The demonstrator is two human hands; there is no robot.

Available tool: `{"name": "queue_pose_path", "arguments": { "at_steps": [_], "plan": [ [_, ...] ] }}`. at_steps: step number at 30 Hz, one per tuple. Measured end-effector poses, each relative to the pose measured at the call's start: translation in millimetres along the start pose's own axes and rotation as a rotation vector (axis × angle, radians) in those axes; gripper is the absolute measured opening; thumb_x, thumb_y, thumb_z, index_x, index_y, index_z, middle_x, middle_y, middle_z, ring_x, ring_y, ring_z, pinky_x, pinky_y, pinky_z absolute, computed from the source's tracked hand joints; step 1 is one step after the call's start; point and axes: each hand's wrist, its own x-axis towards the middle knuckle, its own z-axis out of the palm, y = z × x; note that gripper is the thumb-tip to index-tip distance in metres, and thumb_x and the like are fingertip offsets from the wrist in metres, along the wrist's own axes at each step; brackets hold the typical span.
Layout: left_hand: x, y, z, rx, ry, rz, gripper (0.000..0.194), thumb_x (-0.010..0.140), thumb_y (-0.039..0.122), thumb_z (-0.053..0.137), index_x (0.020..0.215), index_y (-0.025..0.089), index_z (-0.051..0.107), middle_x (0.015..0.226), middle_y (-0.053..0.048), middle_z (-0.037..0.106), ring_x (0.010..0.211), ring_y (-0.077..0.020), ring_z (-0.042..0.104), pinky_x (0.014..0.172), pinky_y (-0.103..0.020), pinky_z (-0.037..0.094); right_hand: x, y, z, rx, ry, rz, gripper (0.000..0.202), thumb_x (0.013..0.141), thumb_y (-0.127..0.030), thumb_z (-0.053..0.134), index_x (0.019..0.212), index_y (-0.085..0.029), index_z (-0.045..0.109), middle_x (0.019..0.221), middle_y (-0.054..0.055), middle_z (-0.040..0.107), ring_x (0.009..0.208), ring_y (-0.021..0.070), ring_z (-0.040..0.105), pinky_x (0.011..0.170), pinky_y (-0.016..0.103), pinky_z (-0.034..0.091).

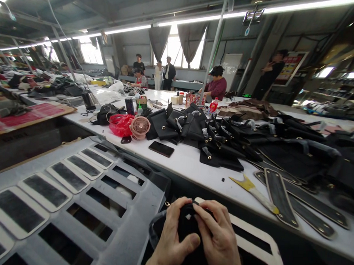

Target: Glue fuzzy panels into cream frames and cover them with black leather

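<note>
Both hands are closed on a black leather bag piece [188, 228] low in the middle of the view. My left hand [176, 233] wraps its left side, thumb across the front. My right hand [217, 229] pinches the top edge, its fingertips close to the left ones. A small pale spot shows on the black surface between the hands. A gold-coloured ring [167, 204] sticks out left of the left hand. Behind the right hand lies a white frame-shaped piece [273, 254] with a dark slot. Much of the bag piece is hidden by the hands.
The white table [187, 170] carries a phone [161, 149], a pink fan [140, 126], a red plastic bag [121, 125], piled black bags [192, 125], a yellow tool [253, 192] and black straps [280, 197]. On the left stands a grey slotted panel [124, 228]. Several people are farther back.
</note>
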Motion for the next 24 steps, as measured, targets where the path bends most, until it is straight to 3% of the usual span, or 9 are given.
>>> {"name": "queue_pose_path", "arguments": {
  "at_steps": [4,10,15,18,21,24],
  "plan": [
    [-2,0,-1.6,0.02,-0.005,-0.003,0.07,0.079,0.062,0.061,0.135,0.024,0.043,0.137,-0.01,0.048,0.128,-0.0314,0.044,0.11,-0.046,0.031,1,-8,0,0.109,0.015,-0.073,0.017,0.091,-0.01,0.054,0.096,-0.021,0.066,0.086,0.005,0.063,0.085,0.0202,0.06,0.073,0.031,0.057],
    [-6,0,-3.3,0.054,-0.025,0.009,0.078,0.074,0.073,0.058,0.134,0.025,0.045,0.136,-0.011,0.048,0.127,-0.0329,0.042,0.11,-0.047,0.03,-5,-7,-15,0.14,-0.055,-0.27,0.024,0.091,-0.012,0.053,0.11,-0.021,0.065,0.087,0.007,0.069,0.086,0.0233,0.066,0.077,0.036,0.059],
    [-10,-1,-1.7,0.063,-0.046,0.063,0.08,0.074,0.079,0.051,0.133,0.026,0.048,0.133,-0.011,0.051,0.124,-0.0322,0.044,0.108,-0.046,0.033,-3,-5,-26,0.149,-0.141,-0.413,0.022,0.096,-0.018,0.053,0.116,-0.018,0.063,0.088,0.007,0.072,0.085,0.022,0.067,0.08,0.033,0.058],
    [-13,1,5.6,-0.003,-0.017,0.018,0.07,0.08,0.071,0.052,0.132,0.024,0.051,0.129,-0.011,0.056,0.12,-0.0294,0.05,0.107,-0.045,0.036,10,-9,-27,0.191,-0.165,-0.34,0.018,0.096,-0.017,0.051,0.108,-0.02,0.064,0.088,0.007,0.07,0.088,0.0218,0.065,0.081,0.033,0.058],
    [-15,5,15.0,-0.05,0.134,-0.111,0.056,0.087,0.062,0.05,0.127,0.024,0.058,0.126,-0.01,0.062,0.119,-0.0273,0.054,0.107,-0.042,0.038,22,-14,-21,0.232,-0.157,-0.197,0.019,0.092,-0.01,0.05,0.089,-0.023,0.063,0.082,0.005,0.065,0.087,0.0214,0.062,0.079,0.032,0.057],
    [-16,6,20.6,-0.04,0.253,-0.196,0.05,0.085,0.061,0.053,0.118,0.026,0.065,0.121,-0.007,0.067,0.114,-0.0269,0.058,0.102,-0.038,0.043,24,-14,-10,0.279,-0.159,-0.105,0.019,0.092,-0.013,0.05,0.079,-0.023,0.06,0.079,0.004,0.06,0.081,0.0197,0.059,0.07,0.029,0.056]
  ]
}}
